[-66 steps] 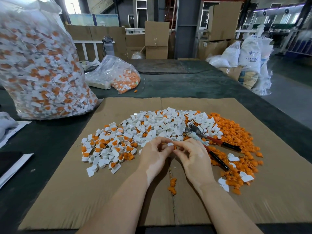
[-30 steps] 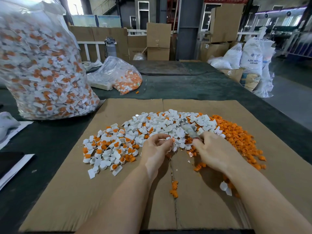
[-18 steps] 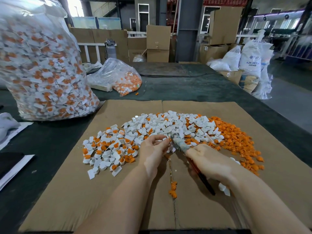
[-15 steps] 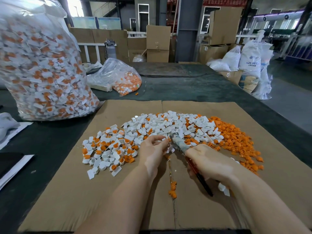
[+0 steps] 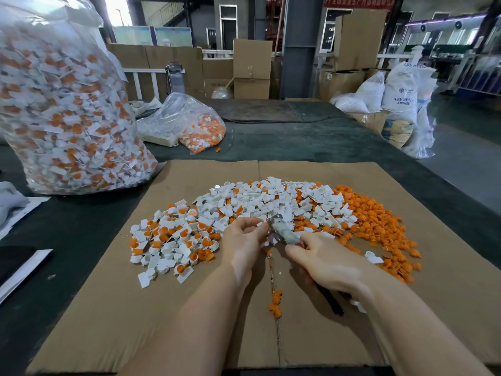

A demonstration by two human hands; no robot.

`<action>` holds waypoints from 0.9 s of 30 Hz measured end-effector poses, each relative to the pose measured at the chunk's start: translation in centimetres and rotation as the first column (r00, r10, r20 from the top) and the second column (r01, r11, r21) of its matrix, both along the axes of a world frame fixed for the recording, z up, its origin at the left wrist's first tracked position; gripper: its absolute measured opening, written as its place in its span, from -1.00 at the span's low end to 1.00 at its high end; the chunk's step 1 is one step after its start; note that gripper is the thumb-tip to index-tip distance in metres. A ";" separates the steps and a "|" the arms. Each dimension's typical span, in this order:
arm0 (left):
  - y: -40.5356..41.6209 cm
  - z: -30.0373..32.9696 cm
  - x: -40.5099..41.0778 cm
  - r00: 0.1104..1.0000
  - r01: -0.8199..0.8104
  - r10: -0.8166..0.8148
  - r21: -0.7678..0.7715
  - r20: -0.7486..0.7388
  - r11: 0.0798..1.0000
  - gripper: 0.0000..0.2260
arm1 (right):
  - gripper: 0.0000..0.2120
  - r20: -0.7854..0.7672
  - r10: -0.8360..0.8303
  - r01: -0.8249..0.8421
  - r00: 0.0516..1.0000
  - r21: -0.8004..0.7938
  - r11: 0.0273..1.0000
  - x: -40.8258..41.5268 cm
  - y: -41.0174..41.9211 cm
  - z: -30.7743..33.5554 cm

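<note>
The left hand sits at the near edge of the heap with its fingers curled, thumb and fingertips pinching a small white cap that is too small to make out in detail. The right hand is wrapped round the handles of a pair of pliers, whose metal nose points far and left and meets the pinched cap right at the left fingertips; a dark handle end pokes out on the near side of the palm. Both hands work over a brown cardboard sheet spread on a dark table. On the sheet, just beyond the hands, lies a broad pile of white caps; to its left the caps with orange plugs are mixed in, and to its right spreads a heap of loose orange plugs. A small clump of orange bits lies near, between the forearms, on the sheet's centre fold. At far left stands a large clear bag full of white and orange parts, with a smaller clear bag to its right.
</note>
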State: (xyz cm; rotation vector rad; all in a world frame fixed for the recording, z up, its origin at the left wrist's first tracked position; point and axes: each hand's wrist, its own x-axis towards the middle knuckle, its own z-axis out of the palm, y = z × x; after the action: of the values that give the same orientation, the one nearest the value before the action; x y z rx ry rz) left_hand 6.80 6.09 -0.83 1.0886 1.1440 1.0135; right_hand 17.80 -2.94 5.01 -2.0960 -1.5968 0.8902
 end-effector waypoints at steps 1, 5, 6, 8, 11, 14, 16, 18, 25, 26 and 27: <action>0.0 0.0 -0.1 1.000 0.004 -0.004 0.001 0.002 1.000 -0.91 | -0.75 0.012 0.000 -0.001 1.000 0.017 1.000 0.0 0.1 -0.2; -0.1 0.0 -0.2 1.000 0.018 -0.019 0.016 0.014 1.000 -0.92 | -0.78 0.026 0.008 -0.009 1.000 0.062 0.998 0.1 0.3 -0.9; -0.2 0.0 -0.2 1.000 0.019 -0.019 0.023 0.006 1.000 -0.92 | -0.79 0.029 0.004 -0.006 1.000 0.070 0.998 0.1 0.4 -1.1; -0.2 -0.1 -0.2 1.000 0.020 -0.020 0.037 -0.011 0.999 -0.92 | -0.80 0.053 -0.013 0.009 0.998 0.089 0.996 0.1 0.3 -1.3; -0.3 -0.1 -0.4 1.000 0.025 -0.026 0.041 0.015 0.999 -0.92 | -0.71 0.031 -0.068 0.063 0.997 0.134 0.989 0.4 0.1 -1.8; -0.5 -0.3 -0.5 0.999 0.034 -0.033 0.102 -0.006 0.994 -0.91 | -0.69 0.084 -0.190 0.171 0.978 0.195 0.966 1.4 0.1 -2.3; -0.7 -0.5 -0.7 0.997 0.066 -0.055 0.181 -0.062 0.981 -0.91 | -0.67 0.211 -0.288 0.229 0.934 0.265 0.937 2.3 0.4 -2.7; -0.9 -0.6 -0.8 0.988 0.126 -0.101 0.230 -0.118 0.965 -0.84 | -0.62 0.394 -0.365 0.241 0.844 0.329 0.913 3.2 0.8 -3.1; -1.0 -0.6 -1.3 0.965 0.205 -0.132 0.339 -0.228 0.918 -0.77 | -0.43 0.640 -0.406 0.258 0.652 0.316 0.913 5.1 1.7 -4.7; -0.9 -0.7 -1.3 0.962 0.211 -0.131 0.346 -0.239 0.914 -0.77 | -0.42 0.676 -0.397 0.265 0.621 0.296 0.918 4.9 1.7 -4.8; -0.9 -0.7 -1.3 0.959 0.217 -0.132 0.349 -0.252 0.912 -0.76 | -0.42 0.714 -0.393 0.256 0.579 0.298 0.920 4.7 1.7 -4.8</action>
State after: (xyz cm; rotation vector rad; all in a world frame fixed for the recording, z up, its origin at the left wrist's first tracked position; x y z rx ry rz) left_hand 5.46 5.16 -1.51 1.6177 1.0278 1.0074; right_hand 22.45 -1.22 0.18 -2.6904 -1.4248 -0.3422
